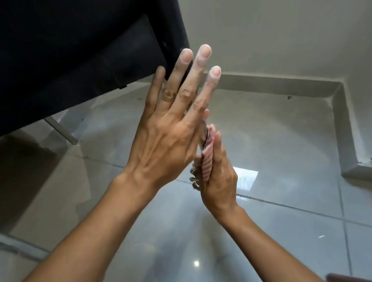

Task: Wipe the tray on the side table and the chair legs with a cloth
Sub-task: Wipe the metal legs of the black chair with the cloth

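Most of the striped cloth (pixel 208 161) is hidden, pressed between the left hand (pixel 168 140) and the right hand (pixel 219 179); only a pink-striped edge and a frayed bit below it show. The right hand's fingers lie behind the left palm, so their grip cannot be read. Above the left hand, the dark chair (pixel 62 50) runs off the top and left edges. One pale chair leg (pixel 60 129) shows left of the left hand, its top hidden under the seat. A dark reddish object (pixel 350 279), below the right hand, is cut by the bottom edge and cannot be identified.
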